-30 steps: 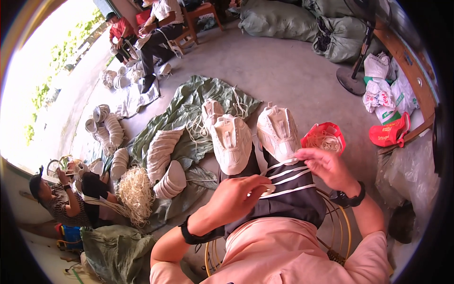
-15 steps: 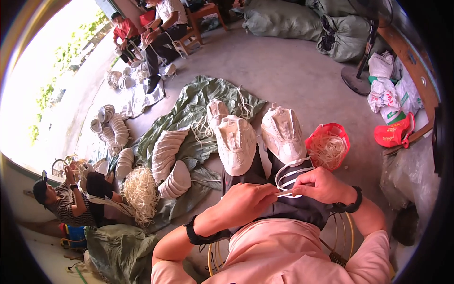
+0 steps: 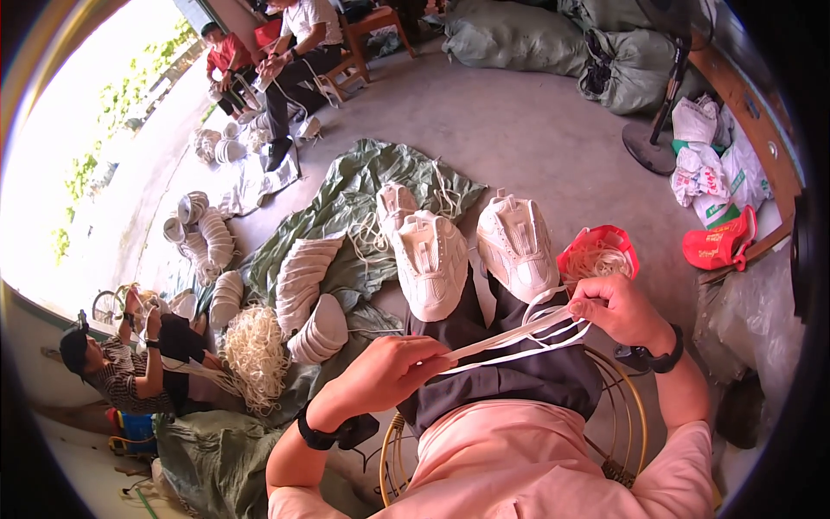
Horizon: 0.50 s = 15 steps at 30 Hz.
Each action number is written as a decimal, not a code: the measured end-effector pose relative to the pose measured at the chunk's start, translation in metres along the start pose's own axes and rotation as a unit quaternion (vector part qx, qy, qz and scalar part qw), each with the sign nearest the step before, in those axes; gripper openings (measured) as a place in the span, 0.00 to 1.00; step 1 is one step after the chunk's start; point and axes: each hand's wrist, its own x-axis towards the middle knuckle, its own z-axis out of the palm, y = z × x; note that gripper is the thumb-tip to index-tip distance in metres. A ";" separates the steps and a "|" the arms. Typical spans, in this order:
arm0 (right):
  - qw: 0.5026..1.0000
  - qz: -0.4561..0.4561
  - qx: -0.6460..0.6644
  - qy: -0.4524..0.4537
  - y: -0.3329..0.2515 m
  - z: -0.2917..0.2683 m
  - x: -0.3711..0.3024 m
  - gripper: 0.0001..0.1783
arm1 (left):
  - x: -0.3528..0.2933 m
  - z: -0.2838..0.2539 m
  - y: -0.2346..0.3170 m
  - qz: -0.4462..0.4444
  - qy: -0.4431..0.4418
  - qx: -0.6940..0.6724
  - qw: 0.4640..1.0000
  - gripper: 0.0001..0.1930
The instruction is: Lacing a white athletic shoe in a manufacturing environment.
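Note:
A white shoelace [image 3: 506, 338] is stretched in several strands between my two hands, above my dark trousers. My left hand [image 3: 393, 368] is closed on its left end. My right hand [image 3: 618, 310] pinches the other end, where loose loops hang below the fingers. Just beyond, two white shoe uppers, the left one [image 3: 430, 266] and the right one [image 3: 519, 242], rest over my knees with their toes toward me. Another white upper [image 3: 398, 206] lies behind the left one. Beside my right hand stands a red bag [image 3: 629, 249] filled with white laces.
Nested stacks of white uppers [image 3: 304, 275] lie on a green sheet [image 3: 367, 169] at left, by a heap of laces [image 3: 258, 356]. A person [image 3: 130, 368] sits left; two more sit far left. Stuffed sacks [image 3: 519, 39], a fan stand [image 3: 653, 143] and a red bag [image 3: 719, 238] are at right.
My hands have moved apart, the left toward the left and the right up and rightward. The shoelace strands are now pulled long between them. The person at left has shifted their arms.

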 end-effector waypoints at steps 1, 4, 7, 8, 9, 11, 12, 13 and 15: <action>1.000 0.001 -0.001 0.001 0.002 0.001 0.000 0.15 | 0.000 -0.002 0.000 -0.008 0.001 0.001 1.000 0.08; 1.000 -0.014 -0.007 0.008 0.010 0.003 0.003 0.15 | 0.000 -0.009 0.008 -0.047 -0.011 0.005 0.999 0.09; 1.000 -0.007 0.014 0.023 0.010 0.005 0.006 0.15 | 0.000 -0.008 0.008 -0.059 -0.004 0.004 0.998 0.09; 1.000 0.004 -0.013 0.026 0.013 0.005 0.008 0.16 | 0.000 -0.006 0.007 -0.039 0.013 -0.001 0.999 0.09; 0.999 0.015 -0.041 0.029 0.014 0.005 0.010 0.16 | 0.001 -0.005 0.007 -0.039 0.014 -0.001 0.999 0.09; 0.998 0.009 -0.045 0.034 0.018 0.005 0.013 0.16 | 0.003 -0.002 0.006 -0.017 0.018 0.004 1.000 0.09; 0.998 0.003 -0.049 0.039 0.018 0.004 0.014 0.16 | 0.004 -0.002 0.005 -0.017 0.018 0.004 1.000 0.09; 0.998 0.003 -0.050 0.039 0.016 0.002 0.015 0.16 | 0.005 -0.002 0.005 -0.023 0.016 0.012 1.000 0.09; 0.995 0.024 -0.092 0.044 0.011 -0.002 0.016 0.15 | 0.007 0.000 0.004 -0.029 0.013 0.019 0.999 0.09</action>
